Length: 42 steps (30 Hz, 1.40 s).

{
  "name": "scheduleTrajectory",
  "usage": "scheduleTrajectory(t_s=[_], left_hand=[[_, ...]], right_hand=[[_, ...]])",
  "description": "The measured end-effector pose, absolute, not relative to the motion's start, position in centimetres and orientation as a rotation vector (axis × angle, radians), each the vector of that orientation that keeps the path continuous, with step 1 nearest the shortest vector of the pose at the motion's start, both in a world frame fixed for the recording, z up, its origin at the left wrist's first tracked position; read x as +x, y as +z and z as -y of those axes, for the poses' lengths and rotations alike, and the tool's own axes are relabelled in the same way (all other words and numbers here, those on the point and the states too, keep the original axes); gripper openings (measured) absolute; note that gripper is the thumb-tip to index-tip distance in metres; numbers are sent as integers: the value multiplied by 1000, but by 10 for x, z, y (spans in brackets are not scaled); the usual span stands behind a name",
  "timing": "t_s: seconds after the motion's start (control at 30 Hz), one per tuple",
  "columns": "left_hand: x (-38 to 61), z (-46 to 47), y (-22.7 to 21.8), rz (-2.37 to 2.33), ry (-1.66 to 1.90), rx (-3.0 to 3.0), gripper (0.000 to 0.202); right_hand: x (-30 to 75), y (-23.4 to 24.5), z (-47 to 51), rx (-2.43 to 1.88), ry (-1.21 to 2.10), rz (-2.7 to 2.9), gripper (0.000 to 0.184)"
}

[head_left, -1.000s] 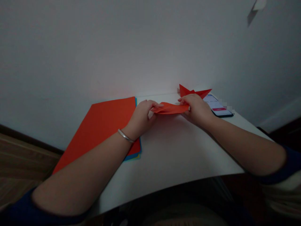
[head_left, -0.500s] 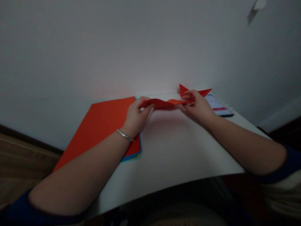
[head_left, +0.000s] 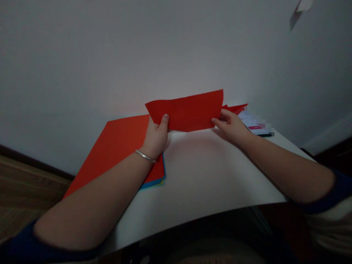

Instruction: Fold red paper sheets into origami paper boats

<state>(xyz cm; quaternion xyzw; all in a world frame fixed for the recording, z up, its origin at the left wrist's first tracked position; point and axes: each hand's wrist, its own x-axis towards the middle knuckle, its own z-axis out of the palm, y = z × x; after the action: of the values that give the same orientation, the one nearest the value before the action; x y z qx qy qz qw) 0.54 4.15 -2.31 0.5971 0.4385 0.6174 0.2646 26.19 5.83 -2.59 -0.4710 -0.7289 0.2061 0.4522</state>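
Observation:
A red sheet of paper (head_left: 189, 112) is held up above the table, its broad face toward me. My left hand (head_left: 157, 135) grips its lower left part, thumb in front and fingers hidden behind. At its lower right edge, my right hand (head_left: 231, 123) pinches the sheet between thumb and fingers. Behind that hand lies a folded red paper piece (head_left: 238, 109) with a pointed corner, partly covered by the sheet and the hand.
A stack of coloured paper (head_left: 118, 146), red on top with blue and yellow edges below, lies on the white table (head_left: 203, 176) under my left forearm. A device with a lit screen (head_left: 254, 126) rests at the right. The wall (head_left: 176, 47) rises behind the table.
The red paper has turned from nearly edge-on to upright, so its flat face now shows. It now covers more of the folded piece behind. Both hands keep hold.

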Motion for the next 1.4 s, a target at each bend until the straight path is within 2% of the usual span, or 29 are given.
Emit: scheduleTrajectory(t_s=[0.17, 0.27, 0.4, 0.57, 0.63, 0.8, 0.97, 1.07, 1.23, 1.4], left_hand=[[2, -52, -33, -1155, 1718, 1545, 36], [2, -48, -28, -1253, 1691, 1669, 42], [2, -40, -22, -1329, 1641, 1766, 64], [1, -40, -23, -1469, 1626, 1877, 84], [0, -41, -23, -1571, 1618, 1960, 79], [3, -37, -21, -1820, 1378, 2237, 35], [7, -27, -20, -1645, 883, 2621, 24], [10, -22, -18, -1547, 576, 2732, 34], [10, -19, -13, -1504, 371, 2823, 40], [7, -27, -19, -1537, 301, 2760, 45]], right_hand=[[260, -25, -56, -1063, 784, 1724, 24], [259, -22, -51, -1163, 718, 1789, 29], [257, -11, -43, -1350, 548, 1898, 26], [255, -8, -42, -1474, 631, 1895, 31], [255, -9, -44, -1485, 640, 1903, 32], [256, -9, -47, -1541, 567, 1939, 51], [256, -10, -47, -1552, 532, 1950, 68], [256, -12, -47, -1532, 581, 1935, 62], [255, -17, -50, -1322, 752, 1769, 25], [255, -16, -48, -1233, 803, 1735, 19]])
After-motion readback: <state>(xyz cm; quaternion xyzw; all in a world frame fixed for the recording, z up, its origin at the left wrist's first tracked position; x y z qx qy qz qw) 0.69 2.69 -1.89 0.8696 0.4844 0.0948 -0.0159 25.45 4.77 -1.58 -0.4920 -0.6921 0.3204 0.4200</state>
